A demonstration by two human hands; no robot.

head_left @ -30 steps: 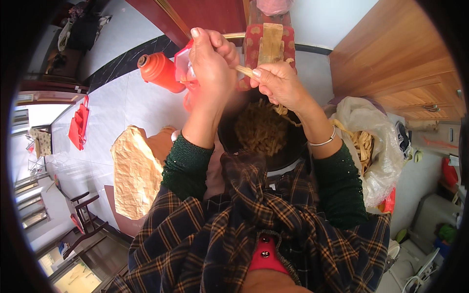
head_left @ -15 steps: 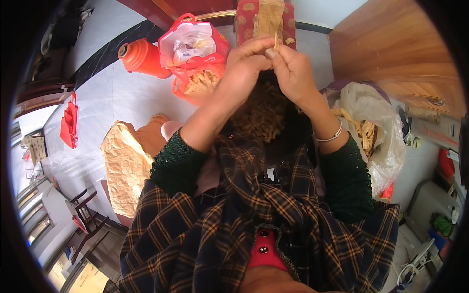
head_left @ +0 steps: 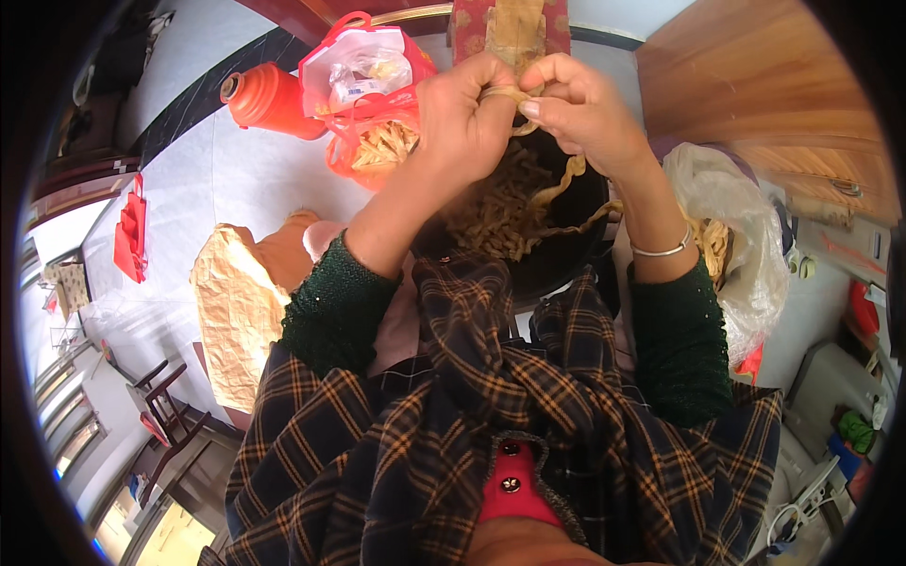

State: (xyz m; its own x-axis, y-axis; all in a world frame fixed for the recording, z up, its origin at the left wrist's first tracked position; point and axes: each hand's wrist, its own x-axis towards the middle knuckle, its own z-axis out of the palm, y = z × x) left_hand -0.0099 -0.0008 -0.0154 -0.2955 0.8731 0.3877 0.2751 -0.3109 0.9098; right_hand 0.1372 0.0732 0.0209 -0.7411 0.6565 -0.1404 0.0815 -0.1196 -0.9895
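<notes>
My left hand (head_left: 467, 115) and my right hand (head_left: 587, 111) meet above a dark round basin (head_left: 569, 253). Between them they pinch a pale yellow-brown strip (head_left: 572, 170), soft and flat like a dried food strip; its exact kind is unclear. A loop of it bends around the left fingers and the right thumb presses on it. Its loose lengths hang into the basin and out past the rim toward the right wrist. Many short twisted brownish pieces (head_left: 500, 212) lie in the basin. Fingers hide part of the loop.
Left of the basin stand a red bag of pale sticks (head_left: 385, 144), a red-and-white bag (head_left: 415, 58) and an orange bottle-shaped container (head_left: 272, 99). A crumpled brown paper bag (head_left: 236, 316) is nearer left. At right sits a whitish plastic bag (head_left: 746, 226) with more strips. A patterned seat with a wooden board (head_left: 515, 33) stands ahead.
A long strip now loops between my hands and trails into the basin, where before only a short end showed at the fingertips. Both hands have shifted, the right one slightly rightward.
</notes>
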